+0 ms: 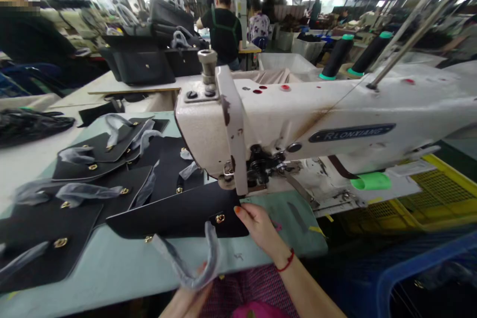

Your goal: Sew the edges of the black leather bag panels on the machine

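A black leather-like bag panel (179, 213) with gold ring fittings lies under the head of a white sewing machine (283, 124). My right hand (257, 223) is closed on the panel's right end, its thumb on top by the edge and its other fingers partly hidden. A curved bag handle (212, 253), wrapped in clear plastic, hangs from the panel toward me. Behind the low part of this handle is my left hand (194, 293), blurred and with its fingers mostly hidden. I cannot tell whether it grips the handle.
Several similar black panels (122, 171) with wrapped handles overlap on the green table (119, 263) at left. Finished-looking black bags (143, 64) stand behind. A blue bin (383, 278) and yellow crates (413, 198) are at right. Co-workers (223, 27) are farther back.
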The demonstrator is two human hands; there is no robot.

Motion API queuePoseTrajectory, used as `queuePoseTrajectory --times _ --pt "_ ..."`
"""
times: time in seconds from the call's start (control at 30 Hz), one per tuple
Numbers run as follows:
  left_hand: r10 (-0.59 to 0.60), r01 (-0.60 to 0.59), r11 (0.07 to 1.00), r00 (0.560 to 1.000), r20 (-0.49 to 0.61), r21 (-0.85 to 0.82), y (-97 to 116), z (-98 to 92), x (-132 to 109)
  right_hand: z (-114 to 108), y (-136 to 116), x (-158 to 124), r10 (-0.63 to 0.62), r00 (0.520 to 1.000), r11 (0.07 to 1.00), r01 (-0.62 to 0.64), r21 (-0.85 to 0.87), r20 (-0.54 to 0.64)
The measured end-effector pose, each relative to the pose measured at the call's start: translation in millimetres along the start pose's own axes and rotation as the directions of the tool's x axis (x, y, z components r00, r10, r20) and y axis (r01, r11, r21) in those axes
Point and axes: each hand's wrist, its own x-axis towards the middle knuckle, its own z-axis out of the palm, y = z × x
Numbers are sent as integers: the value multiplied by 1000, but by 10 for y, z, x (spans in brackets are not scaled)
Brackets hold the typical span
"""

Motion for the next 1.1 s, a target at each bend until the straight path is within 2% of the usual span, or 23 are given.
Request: queuePoseTrajectory --times 0.1,0.2,0.27,0.3,0.37,0.43,0.53,0.73,0.93,1.1 --pt "-66 71 996 994 -81 53 -146 350 125 66 -24 -44 24 1000 997 -23 77 -12" --pt "-143 165 979 974 -175 120 -386 484 442 133 -87 -97 47 998 992 -41 116 -52" --pt "-152 172 980 972 -180 101 -544 449 640 176 -122 -114 53 996 991 -43 130 -73" --pt "-120 132 989 980 -158 66 -618 406 717 195 -133 -118 54 995 990 -43 133 -80" --pt "24 -26 1000 994 -111 -17 -748 296 819 227 -144 -124 60 994 990 -49 131 -86" --pt "169 -176 980 983 -78 -91 -846 187 867 246 -152 -132 73 994 990 -61 130 -87" --pt "264 -269 955 963 -57 -127 -906 52 904 250 -192 -149 105 991 986 -92 142 -82" --pt "295 -295 955 955 -40 0 -826 -98 986 234 -290 -158 162 984 977 -148 155 -80" --pt "281 -274 952 959 -39 134 -799 -43 1002 209 -301 -85 170 981 975 -154 159 -94" --pt "220 -220 973 975 6 63 -846 -36 1101 178 -293 23 195 977 965 -175 197 -87"
